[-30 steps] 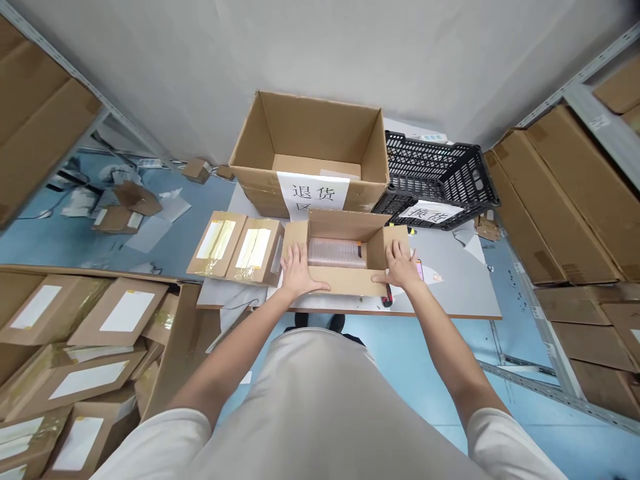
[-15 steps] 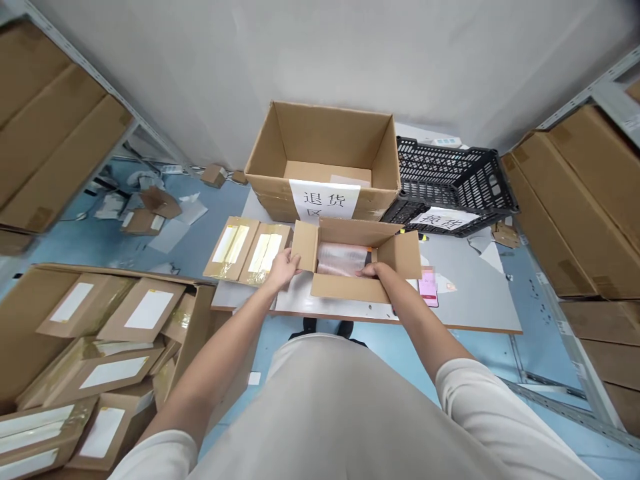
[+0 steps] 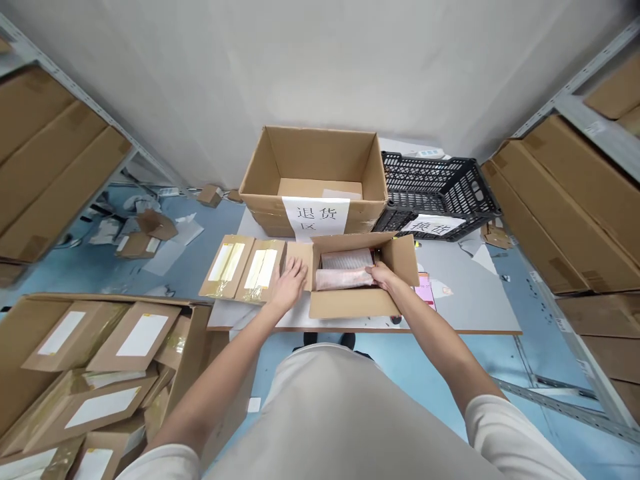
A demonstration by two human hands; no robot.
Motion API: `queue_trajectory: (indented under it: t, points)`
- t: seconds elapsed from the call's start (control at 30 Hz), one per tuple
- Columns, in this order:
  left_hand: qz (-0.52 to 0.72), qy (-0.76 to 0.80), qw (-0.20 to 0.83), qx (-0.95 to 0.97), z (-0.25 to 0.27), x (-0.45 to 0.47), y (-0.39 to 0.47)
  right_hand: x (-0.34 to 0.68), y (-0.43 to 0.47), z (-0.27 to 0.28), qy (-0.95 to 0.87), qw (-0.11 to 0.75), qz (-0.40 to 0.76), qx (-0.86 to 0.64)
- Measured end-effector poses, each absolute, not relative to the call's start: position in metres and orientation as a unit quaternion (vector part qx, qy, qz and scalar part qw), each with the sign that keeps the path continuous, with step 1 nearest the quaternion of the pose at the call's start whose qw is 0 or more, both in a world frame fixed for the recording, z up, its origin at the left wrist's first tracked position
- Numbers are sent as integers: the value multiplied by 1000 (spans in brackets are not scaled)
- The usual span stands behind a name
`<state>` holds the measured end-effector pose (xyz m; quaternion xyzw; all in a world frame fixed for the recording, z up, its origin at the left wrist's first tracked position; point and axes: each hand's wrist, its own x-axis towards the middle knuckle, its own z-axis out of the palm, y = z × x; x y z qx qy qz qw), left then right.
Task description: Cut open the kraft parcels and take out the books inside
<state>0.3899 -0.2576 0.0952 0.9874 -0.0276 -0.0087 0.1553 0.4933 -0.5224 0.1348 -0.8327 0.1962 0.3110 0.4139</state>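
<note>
"退货区" on carton (image 3: 323, 159), "换货" on crate (image 3: 425, 179)

Mid-frame, the right hand (image 3: 383, 275) grips a translucent plastic-wrapped packet (image 3: 341, 279). The left hand (image 3: 291, 281) touches a brown cardboard flap (image 3: 301, 252).

Here's the counter (image 3: 480, 301), pale-topped and brown-edged | right behind it, a plain grey wall (image 3: 320, 67) climbs, softly lit | below it, glossy blue floor (image 3: 420, 380) | off its left, a metal shelf frame (image 3: 75, 93) | off its right, there's a second metal rack (image 3: 595, 128)
</note>
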Motion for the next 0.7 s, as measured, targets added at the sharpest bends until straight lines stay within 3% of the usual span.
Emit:
queue_trajectory:
  t: [0.37, 0.5, 0.7]
  points:
    - [-58, -24, 114, 991, 101, 402, -281, 471, -559, 177, 61, 575, 211, -788]
    - [-76, 15, 273, 959, 105, 416, -283, 451, -577, 191, 33, 694, 170, -699]
    - [-73, 58, 616, 782, 132, 419, -294, 420, -578, 242, -24, 733, 149, -663]
